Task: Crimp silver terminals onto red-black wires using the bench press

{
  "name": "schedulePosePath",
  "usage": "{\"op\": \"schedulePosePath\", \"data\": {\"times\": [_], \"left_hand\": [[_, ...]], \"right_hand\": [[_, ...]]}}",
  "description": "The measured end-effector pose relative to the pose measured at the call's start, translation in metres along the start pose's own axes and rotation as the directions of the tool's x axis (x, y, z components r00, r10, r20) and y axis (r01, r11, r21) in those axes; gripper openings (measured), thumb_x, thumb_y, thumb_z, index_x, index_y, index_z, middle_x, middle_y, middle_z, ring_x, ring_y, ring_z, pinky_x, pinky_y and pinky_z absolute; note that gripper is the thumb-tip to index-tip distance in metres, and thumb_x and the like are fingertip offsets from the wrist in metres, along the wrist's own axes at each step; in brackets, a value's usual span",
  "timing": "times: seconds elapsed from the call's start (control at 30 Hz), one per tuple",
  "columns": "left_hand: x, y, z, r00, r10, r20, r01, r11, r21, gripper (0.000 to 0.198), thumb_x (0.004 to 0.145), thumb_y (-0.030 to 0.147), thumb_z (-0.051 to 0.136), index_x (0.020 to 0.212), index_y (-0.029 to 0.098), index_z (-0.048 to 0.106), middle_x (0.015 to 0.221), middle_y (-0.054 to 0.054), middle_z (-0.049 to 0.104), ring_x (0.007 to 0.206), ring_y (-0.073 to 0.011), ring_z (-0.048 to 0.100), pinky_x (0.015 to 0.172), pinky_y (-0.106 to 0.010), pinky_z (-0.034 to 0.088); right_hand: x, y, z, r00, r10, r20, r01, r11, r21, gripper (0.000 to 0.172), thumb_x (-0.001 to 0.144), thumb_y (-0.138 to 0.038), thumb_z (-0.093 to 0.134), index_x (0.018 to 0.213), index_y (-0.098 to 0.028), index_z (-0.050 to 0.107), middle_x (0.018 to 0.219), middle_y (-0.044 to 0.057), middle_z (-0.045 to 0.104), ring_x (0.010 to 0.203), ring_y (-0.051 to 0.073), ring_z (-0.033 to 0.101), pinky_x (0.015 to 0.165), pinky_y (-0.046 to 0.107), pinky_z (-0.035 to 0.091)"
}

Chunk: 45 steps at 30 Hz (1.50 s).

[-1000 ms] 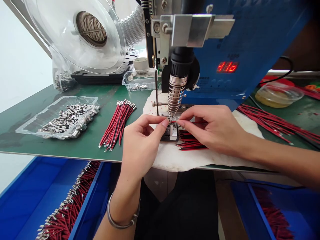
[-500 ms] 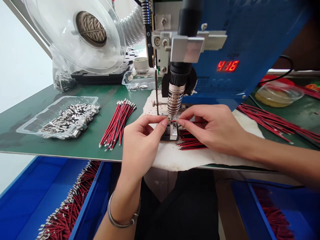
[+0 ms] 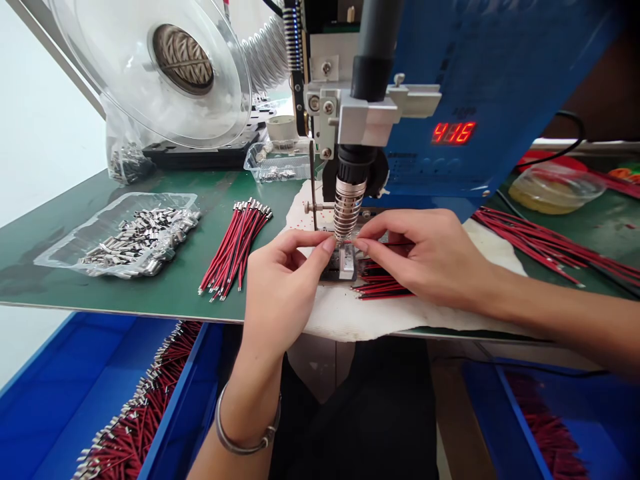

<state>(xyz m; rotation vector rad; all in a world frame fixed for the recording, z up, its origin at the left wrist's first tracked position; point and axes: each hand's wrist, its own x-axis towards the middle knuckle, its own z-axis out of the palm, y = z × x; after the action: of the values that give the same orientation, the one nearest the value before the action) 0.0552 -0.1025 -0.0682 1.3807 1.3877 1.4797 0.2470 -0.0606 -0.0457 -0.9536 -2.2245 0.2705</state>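
Observation:
My left hand (image 3: 283,293) is pinched at the left of the soldering tip, thumb and forefinger pressed together; whatever sits between them is too small to make out. On the other side, my right hand (image 3: 433,257) pinches a thin red-and-black wire. Between my fingertips, the spring-wrapped soldering iron (image 3: 349,207) points down to a small metal fixture (image 3: 346,261). Beneath my right hand lie several red and black wires (image 3: 383,288) on a white cloth (image 3: 350,320).
Left on the green table (image 3: 220,180) are a clear tray (image 3: 60,257) of small metal parts and a bundle of wired parts (image 3: 235,247). The blue machine (image 3: 440,73) stands behind. More wires (image 3: 535,240) lie right. Below are blue bins (image 3: 50,400) with wired pieces.
The soldering iron and its clamp have moved down towards the fixture between my fingertips. Both hands have stayed almost still.

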Motion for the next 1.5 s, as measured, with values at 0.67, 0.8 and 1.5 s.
{"op": "schedulePosePath", "data": {"times": [0.67,0.8,1.5], "left_hand": [[0.000,-0.001,0.000,1.000,-0.017,-0.008,0.018,1.000,0.003,0.018,0.081,0.039,0.079,0.087,0.023,0.079,0.091,-0.005,0.076,0.075,-0.0157,0.066,0.066,-0.025,0.049],[0.001,-0.001,0.000,1.000,-0.018,-0.007,0.018,1.000,-0.005,0.017,0.080,0.039,0.079,0.087,0.024,0.079,0.091,-0.004,0.076,0.075,-0.0156,0.066,0.066,-0.025,0.049],[-0.001,0.001,-0.002,1.000,-0.019,0.013,0.018,0.998,0.063,0.018,0.079,0.041,0.079,0.085,0.024,0.078,0.087,-0.003,0.075,0.072,-0.0140,0.062,0.062,-0.024,0.045]], "right_hand": [[-0.001,-0.001,-0.001,1.000,-0.021,-0.006,0.021,1.000,-0.022,0.012,0.093,-0.026,0.063,0.088,-0.019,0.072,0.076,-0.002,0.072,0.058,0.010,0.059,0.061,0.027,0.044],[0.000,-0.001,0.000,0.999,-0.035,-0.016,0.035,0.999,-0.026,0.012,0.093,-0.026,0.064,0.087,-0.018,0.072,0.075,-0.002,0.072,0.057,0.009,0.059,0.062,0.026,0.044],[0.003,0.011,-0.006,0.948,-0.314,0.046,0.317,0.942,-0.107,0.013,0.096,-0.017,0.058,0.095,-0.018,0.071,0.089,0.002,0.075,0.079,0.014,0.069,0.068,0.026,0.051]]}}
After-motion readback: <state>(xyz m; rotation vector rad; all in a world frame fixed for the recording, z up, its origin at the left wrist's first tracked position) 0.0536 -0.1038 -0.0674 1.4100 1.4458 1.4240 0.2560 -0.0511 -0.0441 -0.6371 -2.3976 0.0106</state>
